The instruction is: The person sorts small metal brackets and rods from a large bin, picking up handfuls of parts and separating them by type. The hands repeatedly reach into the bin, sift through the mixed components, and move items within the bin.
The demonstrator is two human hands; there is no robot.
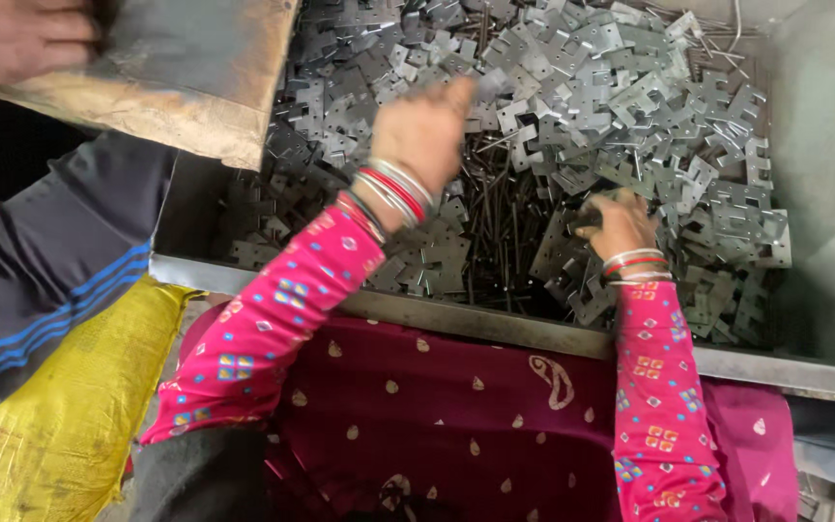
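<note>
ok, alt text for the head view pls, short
Seen from above, a person in pink patterned sleeves and bangles reaches both hands into a metal tray heaped with small notched grey metal plates and thin dark pins. The left hand is raised over the pile; the right hand rests on the plates. Another person's hand holds a worn board at top left.

A metal tray [495,324] lies in front of the person, filled with stamped metal plates [620,87] around a heap of thin pins [495,208] at its middle. The left hand [427,126] hangs over the pins; the right hand [619,224] rests on plates to their right. A sack [60,406] sits left of the tray, a co-worker's sleeve [41,261] above it.
</note>
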